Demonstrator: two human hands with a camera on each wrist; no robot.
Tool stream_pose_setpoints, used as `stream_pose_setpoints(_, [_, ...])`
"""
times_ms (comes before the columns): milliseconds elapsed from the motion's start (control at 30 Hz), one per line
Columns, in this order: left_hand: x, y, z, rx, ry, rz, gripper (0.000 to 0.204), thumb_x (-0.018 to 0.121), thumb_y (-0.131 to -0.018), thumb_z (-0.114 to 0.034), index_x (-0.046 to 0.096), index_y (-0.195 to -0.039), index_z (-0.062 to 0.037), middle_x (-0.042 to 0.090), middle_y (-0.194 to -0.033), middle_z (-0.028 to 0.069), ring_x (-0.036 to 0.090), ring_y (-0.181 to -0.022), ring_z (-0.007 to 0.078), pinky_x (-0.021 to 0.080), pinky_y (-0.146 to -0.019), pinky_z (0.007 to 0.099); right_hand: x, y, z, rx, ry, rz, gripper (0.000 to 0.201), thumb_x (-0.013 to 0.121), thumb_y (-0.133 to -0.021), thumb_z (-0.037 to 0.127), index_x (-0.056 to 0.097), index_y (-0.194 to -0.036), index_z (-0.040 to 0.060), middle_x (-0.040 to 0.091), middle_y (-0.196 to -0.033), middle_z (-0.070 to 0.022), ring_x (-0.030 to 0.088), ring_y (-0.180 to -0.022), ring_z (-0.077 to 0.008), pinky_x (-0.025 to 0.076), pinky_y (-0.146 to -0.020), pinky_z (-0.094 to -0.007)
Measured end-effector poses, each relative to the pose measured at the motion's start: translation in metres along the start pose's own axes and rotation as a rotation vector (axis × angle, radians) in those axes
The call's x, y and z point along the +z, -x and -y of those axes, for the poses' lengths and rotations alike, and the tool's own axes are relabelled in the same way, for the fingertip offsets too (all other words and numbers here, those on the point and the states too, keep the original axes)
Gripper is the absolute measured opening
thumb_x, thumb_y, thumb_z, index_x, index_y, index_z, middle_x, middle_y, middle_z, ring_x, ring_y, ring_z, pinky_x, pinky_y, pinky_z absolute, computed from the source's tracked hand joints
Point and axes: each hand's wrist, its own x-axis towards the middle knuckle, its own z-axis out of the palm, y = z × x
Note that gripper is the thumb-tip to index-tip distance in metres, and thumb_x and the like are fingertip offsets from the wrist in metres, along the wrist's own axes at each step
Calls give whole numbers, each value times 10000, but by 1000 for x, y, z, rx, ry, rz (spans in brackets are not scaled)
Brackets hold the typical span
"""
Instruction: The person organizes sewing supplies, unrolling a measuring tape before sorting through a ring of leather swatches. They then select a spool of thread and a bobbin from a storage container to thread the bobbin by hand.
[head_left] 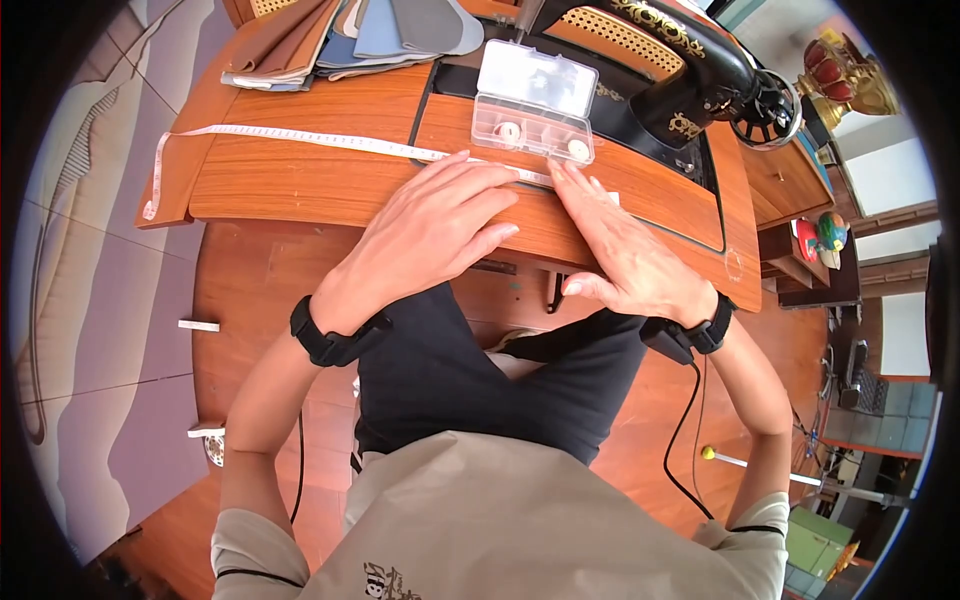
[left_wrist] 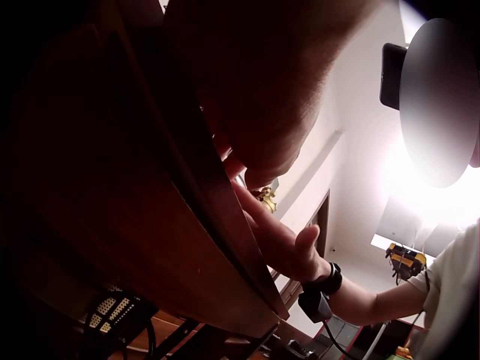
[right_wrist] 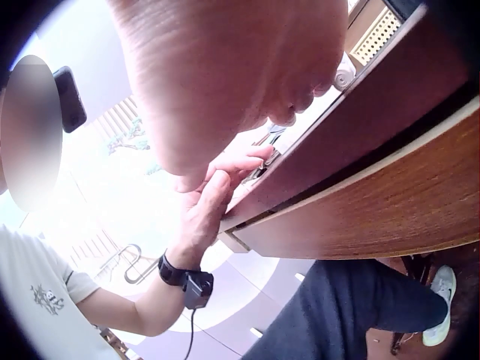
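A white tape measure runs across the front of the wooden sewing table, its far left part bending down over a table leaf. My left hand lies palm down on the tape at the table's front edge, fingers stretched and relaxed. To its right, my right hand rests with straight fingers at the tape's other end, thumb apart. Between the hands a short length of tape shows; the rest there is hidden under fingers. Just beyond the fingertips stands a clear plastic box, lid raised, with white round pieces in its compartments.
A black sewing machine with gold decoration stands at the back right. Fabric swatches in brown, blue and grey lie fanned at the back left. An ornament with red and gold parts is at the far right.
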Motion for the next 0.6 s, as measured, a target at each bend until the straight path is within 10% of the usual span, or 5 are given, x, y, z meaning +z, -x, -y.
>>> stream_pose_setpoints(167, [0, 2, 0, -11, 33, -7, 280, 624, -860, -193, 602, -1078, -18, 571, -1226, 115, 533, -1135, 294, 368, -1056, 434, -27, -14, -2, -62, -313, -84, 780, 445, -931, 491, 203, -1446, -41, 235, -1497, -236, 207, -1404, -354, 169, -1153, -436])
stream_pose_setpoints(367, [4, 2, 0, 2, 21, -22, 304, 625, -866, -214, 603, -1101, -21, 554, -1267, 112, 519, -1162, 304, 366, -1066, 419, -46, 17, -30, 93, -8, -139, 402, 579, -875, 87, 498, -1265, 35, 410, -1416, -152, 426, -1271, -354, 391, -1028, -407])
stream_pose_setpoints(600, [7, 0, -1, -21, -27, 3, 329, 630, -863, -238, 602, -1121, -36, 543, -1283, 109, 511, -1174, 305, 365, -1070, 410, -27, 33, -29, 242, -52, -183, 239, 612, -845, 60, 564, -1078, 37, 534, -1242, -135, 529, -1117, -349, 460, -920, -401])
